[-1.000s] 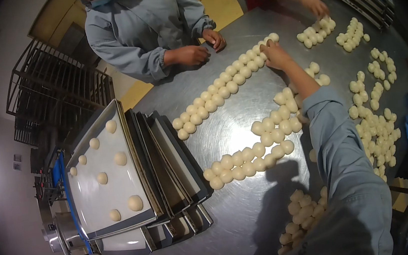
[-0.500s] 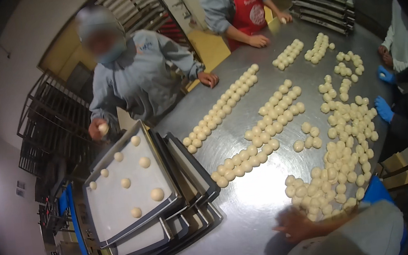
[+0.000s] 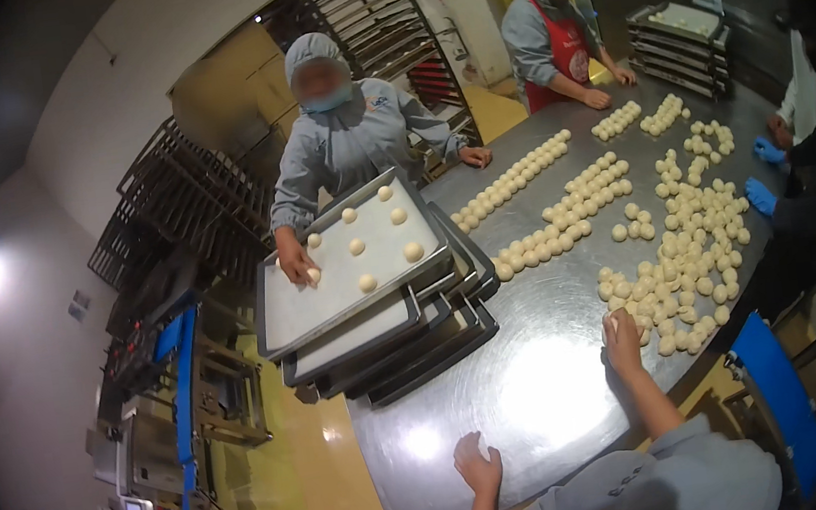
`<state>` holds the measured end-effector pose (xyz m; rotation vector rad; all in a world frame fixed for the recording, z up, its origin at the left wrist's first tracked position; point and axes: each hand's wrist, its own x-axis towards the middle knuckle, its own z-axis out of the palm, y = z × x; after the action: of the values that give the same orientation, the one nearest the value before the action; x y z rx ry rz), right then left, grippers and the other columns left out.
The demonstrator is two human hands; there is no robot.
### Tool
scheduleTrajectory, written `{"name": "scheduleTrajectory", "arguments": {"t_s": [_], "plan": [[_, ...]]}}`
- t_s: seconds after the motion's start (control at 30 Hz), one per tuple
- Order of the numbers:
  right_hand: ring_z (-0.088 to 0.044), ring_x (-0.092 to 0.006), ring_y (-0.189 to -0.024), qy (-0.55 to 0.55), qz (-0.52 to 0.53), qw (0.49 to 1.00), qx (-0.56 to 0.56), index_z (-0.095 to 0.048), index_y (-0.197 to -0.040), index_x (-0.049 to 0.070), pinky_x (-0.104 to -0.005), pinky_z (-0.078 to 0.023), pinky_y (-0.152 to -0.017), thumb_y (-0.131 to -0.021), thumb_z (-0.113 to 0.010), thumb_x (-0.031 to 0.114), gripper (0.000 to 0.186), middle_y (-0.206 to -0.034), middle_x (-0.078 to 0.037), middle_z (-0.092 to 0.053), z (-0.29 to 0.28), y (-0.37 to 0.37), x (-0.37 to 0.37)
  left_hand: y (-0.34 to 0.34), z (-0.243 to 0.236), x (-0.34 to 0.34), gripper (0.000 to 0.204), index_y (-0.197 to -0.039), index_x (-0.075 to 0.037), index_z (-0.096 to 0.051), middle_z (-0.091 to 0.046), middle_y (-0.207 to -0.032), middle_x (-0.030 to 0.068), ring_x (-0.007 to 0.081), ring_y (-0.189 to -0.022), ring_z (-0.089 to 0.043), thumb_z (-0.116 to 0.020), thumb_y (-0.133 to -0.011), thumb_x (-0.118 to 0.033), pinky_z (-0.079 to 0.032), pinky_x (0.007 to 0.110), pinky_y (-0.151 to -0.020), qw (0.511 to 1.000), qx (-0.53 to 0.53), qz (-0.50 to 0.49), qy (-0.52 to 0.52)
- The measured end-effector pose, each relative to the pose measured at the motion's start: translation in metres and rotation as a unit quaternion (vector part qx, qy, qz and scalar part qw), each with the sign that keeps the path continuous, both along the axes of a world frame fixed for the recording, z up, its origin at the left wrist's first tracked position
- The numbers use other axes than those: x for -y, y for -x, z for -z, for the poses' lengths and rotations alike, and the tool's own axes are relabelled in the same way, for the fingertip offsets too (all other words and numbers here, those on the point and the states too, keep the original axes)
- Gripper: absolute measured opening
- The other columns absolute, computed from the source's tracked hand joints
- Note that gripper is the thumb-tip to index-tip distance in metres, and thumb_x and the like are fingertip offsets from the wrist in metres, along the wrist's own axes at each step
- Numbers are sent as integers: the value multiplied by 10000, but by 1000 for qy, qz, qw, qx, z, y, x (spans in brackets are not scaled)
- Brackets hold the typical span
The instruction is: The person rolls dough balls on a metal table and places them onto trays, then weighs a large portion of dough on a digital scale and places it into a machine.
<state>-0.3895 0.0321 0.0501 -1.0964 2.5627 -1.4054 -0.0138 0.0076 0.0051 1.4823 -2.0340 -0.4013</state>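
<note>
My right hand (image 3: pixel 623 343) is at the near left edge of a heap of round, pale dough balls (image 3: pixel 682 274). Its fingers are curled, and a pale bit of a dough ball shows at the fingertips. Over the bare steel near the table's front edge, my left hand (image 3: pixel 478 466) is cupped with its fingers bent. Something pale shows between thumb and fingers there, too little to name. To the left, a co-worker's hand (image 3: pixel 296 258) touches a dough ball on a paper-lined tray (image 3: pixel 309 312), where several others lie spaced apart.
Rows of dough balls (image 3: pixel 520 178) line the steel table (image 3: pixel 464 390). Trays (image 3: pixel 437 330) are stacked crookedly under the lined one. A second tray stack (image 3: pixel 676 43) stands at the far right. Another co-worker in a red apron (image 3: pixel 560 46) is across the table; blue-gloved hands (image 3: pixel 762 197) are at the right.
The view has shifted, bringing my left hand further into sight. My right hand has closed its fingers at the heap's edge. The co-worker's hand has gone down onto the tray with a dough ball.
</note>
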Motion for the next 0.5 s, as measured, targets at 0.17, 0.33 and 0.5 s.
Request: {"name": "scheduleTrajectory", "arguments": {"t_s": [0.17, 0.33, 0.5], "plan": [[-614, -283, -899, 94, -227, 877, 413, -608, -1148, 105, -422, -499, -793, -1030, -528, 400, 328, -1042, -110, -601, -16, -60, -2, 66, -41, 9, 468, -1412, -74, -507, -567, -1391, 121, 286, -1325, -481, -601, -1004, -284, -425, 456, -1069, 711, -554, 7, -432], [-577, -332, -1124, 126, -362, 924, -17, -607, -1090, 55, -477, -458, -946, -956, -621, 283, 264, -1201, -138, -634, -45, -164, -4, 112, -53, 10, 367, -1352, -66, -572, -613, -1282, 107, 206, -1194, -567, -505, -1071, -293, -464, 359, -1039, 665, -651, 29, -366], [-618, -299, -918, -35, -312, 909, 273, -618, -1137, 50, -448, -491, -864, -931, -660, 222, 272, -827, -133, -637, -33, -135, -57, 18, 4, -13, 58, -951, -92, -697, -682, -827, 58, 179, -698, -644, -693, -922, -143, -541, 338, -642, 948, -286, -92, -104]]}}
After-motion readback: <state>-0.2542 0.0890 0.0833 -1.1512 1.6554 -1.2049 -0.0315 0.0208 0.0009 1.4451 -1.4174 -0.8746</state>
